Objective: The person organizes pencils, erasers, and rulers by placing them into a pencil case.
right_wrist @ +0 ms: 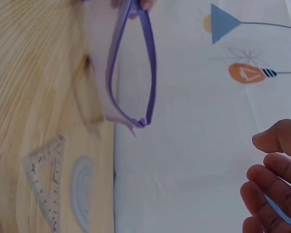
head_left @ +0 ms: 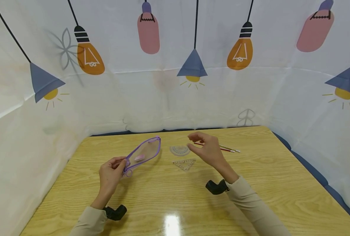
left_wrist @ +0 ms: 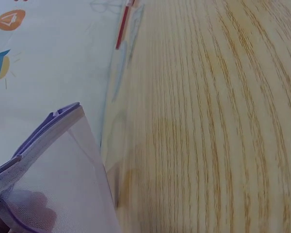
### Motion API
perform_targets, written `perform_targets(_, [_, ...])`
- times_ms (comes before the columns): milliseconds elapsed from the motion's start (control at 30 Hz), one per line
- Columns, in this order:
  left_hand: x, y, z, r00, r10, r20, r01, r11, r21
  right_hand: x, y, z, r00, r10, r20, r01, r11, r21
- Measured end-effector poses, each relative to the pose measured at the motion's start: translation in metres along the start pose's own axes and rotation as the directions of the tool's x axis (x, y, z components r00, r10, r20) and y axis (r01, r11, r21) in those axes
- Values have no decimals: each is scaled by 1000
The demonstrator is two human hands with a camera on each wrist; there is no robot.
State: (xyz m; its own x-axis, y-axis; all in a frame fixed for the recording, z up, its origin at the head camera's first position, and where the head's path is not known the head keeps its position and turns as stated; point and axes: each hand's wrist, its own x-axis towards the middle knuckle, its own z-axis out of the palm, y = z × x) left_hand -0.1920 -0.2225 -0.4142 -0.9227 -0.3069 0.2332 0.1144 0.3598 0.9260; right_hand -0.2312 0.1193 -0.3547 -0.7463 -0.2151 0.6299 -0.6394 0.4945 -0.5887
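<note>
My left hand (head_left: 110, 175) pinches one end of a purple-edged mesh zipper pouch (left_wrist: 63, 179), held above the left part of the table. Its mouth gapes wide, and a small pink block like an eraser (head_left: 139, 158) shows within its outline. My right hand (head_left: 208, 149) is raised with fingers and thumb apart and nothing between them; the right wrist view shows these loosely bent fingers (right_wrist: 266, 189). Below and left of it lie a clear protractor (head_left: 179, 150) and a clear triangular set square (head_left: 189, 161). Pencils (head_left: 228, 150) lie behind it, partly hidden by the hand.
The wood-grain table (head_left: 169, 193) runs up to a white curtain (head_left: 169, 98) printed with hanging lamps and bulbs, which stands around the back and sides. A black wrist mount (head_left: 116, 213) sits at my left cuff, another wrist mount (head_left: 216, 187) at my right.
</note>
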Motion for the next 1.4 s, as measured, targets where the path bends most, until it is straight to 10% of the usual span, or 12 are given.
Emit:
perform_targets(1000, [-1, -1, -1, 1000, 6, 21, -6, 1000, -12, -29, 33, -26, 934, 308, -183, -282, 947, 156])
perform_targets(1400, [-1, -1, 0, 1000, 23, 3, -23, 1000, 14, -41, 59, -25, 895, 422, -144, -411, 906, 96])
